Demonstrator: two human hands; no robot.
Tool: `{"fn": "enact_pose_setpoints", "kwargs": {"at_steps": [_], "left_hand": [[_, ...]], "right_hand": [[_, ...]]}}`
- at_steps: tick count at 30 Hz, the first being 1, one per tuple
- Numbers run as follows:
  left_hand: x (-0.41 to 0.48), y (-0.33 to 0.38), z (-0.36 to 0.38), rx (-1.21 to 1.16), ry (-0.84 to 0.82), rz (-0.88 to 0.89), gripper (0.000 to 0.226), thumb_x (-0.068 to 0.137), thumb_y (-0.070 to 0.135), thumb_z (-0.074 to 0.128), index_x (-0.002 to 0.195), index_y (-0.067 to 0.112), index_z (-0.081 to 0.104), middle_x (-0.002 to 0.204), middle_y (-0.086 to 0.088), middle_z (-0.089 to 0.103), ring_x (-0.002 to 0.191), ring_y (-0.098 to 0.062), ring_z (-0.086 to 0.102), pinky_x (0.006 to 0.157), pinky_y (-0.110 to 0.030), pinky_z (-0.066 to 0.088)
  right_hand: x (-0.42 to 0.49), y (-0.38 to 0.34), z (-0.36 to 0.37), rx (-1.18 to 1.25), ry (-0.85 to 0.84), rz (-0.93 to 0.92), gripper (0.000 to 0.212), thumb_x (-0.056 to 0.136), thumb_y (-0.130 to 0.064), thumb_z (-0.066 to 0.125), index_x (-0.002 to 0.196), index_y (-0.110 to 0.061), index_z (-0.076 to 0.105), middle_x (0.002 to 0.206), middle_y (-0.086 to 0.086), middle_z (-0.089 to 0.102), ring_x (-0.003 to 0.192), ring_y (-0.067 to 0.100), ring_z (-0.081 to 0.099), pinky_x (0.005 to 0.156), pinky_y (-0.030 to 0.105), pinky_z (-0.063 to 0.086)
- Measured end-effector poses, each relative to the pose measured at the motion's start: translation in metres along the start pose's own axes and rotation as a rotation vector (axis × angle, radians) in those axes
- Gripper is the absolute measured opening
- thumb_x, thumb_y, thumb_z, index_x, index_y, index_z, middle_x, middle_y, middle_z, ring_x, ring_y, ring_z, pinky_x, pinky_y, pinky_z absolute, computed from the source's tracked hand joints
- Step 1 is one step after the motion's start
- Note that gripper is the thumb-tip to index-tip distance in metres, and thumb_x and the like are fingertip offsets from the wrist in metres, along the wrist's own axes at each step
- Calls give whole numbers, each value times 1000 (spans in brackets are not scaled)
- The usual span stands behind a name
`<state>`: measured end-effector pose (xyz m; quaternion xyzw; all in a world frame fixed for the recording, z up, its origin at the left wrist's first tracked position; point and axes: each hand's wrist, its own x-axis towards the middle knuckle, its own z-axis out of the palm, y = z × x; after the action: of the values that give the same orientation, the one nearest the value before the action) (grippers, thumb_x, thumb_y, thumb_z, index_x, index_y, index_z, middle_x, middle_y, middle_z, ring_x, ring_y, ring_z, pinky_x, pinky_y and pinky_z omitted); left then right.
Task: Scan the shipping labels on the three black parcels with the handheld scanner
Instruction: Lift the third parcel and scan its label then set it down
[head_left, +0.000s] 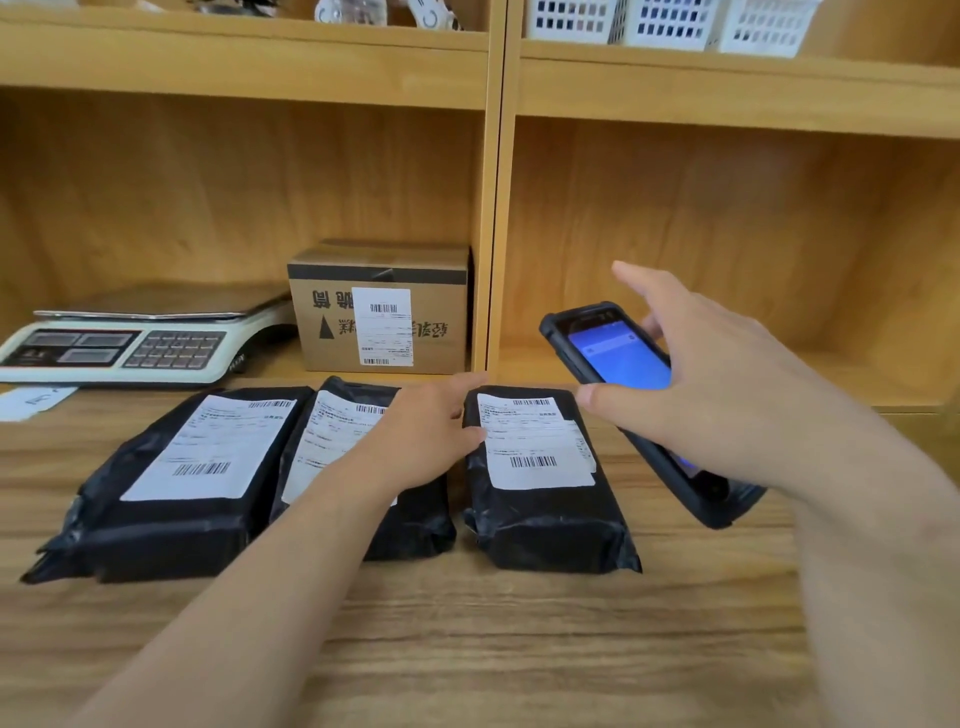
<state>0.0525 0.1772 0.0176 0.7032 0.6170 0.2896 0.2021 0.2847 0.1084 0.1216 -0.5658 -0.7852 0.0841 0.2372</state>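
Observation:
Three black parcels lie side by side on the wooden table, each with a white shipping label facing up: the left parcel (156, 519), the middle parcel (415, 525) and the right parcel (550, 525). My left hand (421, 436) rests flat on the middle parcel and covers part of its label; its thumb touches the right parcel's label. The handheld scanner (613, 353), black with a lit blue screen, is tilted just right of the right parcel. My right hand (717, 395) grips it from above, thumb on its left edge, fingers on its far edge, index finger raised.
A white weighing scale (130, 348) and a labelled cardboard box (384, 312) stand on the shelf behind the parcels. A vertical shelf divider (493, 208) rises just behind the middle. White baskets (670, 21) sit on the upper shelf. A paper slip (31, 400) lies far left.

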Motion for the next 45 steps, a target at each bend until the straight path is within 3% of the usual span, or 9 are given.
{"fn": "enact_pose_setpoints", "kwargs": {"at_steps": [5, 9, 14, 19, 23, 27, 32, 37, 45], "left_hand": [[1, -2, 7, -30, -4, -46, 46, 94, 27, 70, 138, 36, 62, 130, 0, 66, 123, -18, 60, 99, -31, 48], [3, -6, 13, -31, -63, -73, 36, 93, 32, 71, 129, 36, 70, 121, 7, 68, 103, -16, 67, 97, -34, 54], [3, -6, 16, -27, -111, -45, 38, 95, 35, 67, 132, 32, 68, 135, 9, 63, 114, -9, 56, 95, -24, 38], [3, -6, 18, -31, -131, -47, 43, 94, 29, 70, 137, 24, 66, 134, 5, 64, 106, -10, 55, 97, -25, 43], [4, -6, 20, -63, -111, -67, 47, 93, 27, 73, 139, 19, 65, 117, 4, 65, 105, -15, 60, 97, -29, 50], [5, -8, 21, -150, -99, -107, 45, 92, 25, 74, 136, 22, 66, 122, 4, 68, 109, -18, 65, 101, -42, 55], [5, -8, 17, -229, -40, -103, 45, 92, 22, 73, 136, 26, 66, 122, 6, 70, 107, -15, 65, 95, -34, 55], [6, -11, 14, -266, 21, -115, 48, 89, 24, 76, 136, 28, 67, 132, 5, 68, 123, -18, 61, 105, -42, 52], [8, -10, 2, -332, 48, -124, 50, 88, 17, 78, 136, 25, 66, 131, 5, 70, 122, -18, 61, 105, -43, 52]], "right_hand": [[4, 6, 4, -5, -34, 21, 97, 76, -58, 69, 154, -46, 12, 129, -7, 47, 117, 19, 44, 81, 36, 36], [8, 9, 7, -13, -61, 30, 98, 76, -58, 69, 154, -45, 12, 135, -6, 47, 122, 19, 43, 85, 37, 35], [11, 13, 10, -18, -79, 49, 96, 76, -56, 70, 155, -44, 14, 132, -6, 48, 116, 19, 43, 84, 38, 37], [12, 15, 10, -19, -71, 53, 97, 76, -57, 70, 154, -44, 14, 133, -6, 48, 120, 20, 43, 86, 38, 36], [11, 14, 9, -22, -70, 52, 97, 77, -56, 70, 155, -43, 14, 134, -7, 47, 120, 19, 43, 85, 37, 36], [11, 15, 8, -16, -64, 48, 98, 76, -56, 70, 155, -42, 15, 132, -6, 48, 118, 18, 44, 84, 37, 36], [11, 15, 7, -13, -51, 48, 97, 76, -55, 70, 155, -44, 15, 130, -7, 47, 119, 18, 42, 86, 37, 36], [10, 14, 6, -20, -54, 44, 97, 76, -55, 70, 155, -43, 15, 131, -5, 47, 124, 19, 41, 87, 36, 34], [10, 15, 7, -17, -42, 50, 97, 73, -59, 68, 153, -47, 14, 133, -7, 48, 127, 19, 41, 89, 40, 37]]}}
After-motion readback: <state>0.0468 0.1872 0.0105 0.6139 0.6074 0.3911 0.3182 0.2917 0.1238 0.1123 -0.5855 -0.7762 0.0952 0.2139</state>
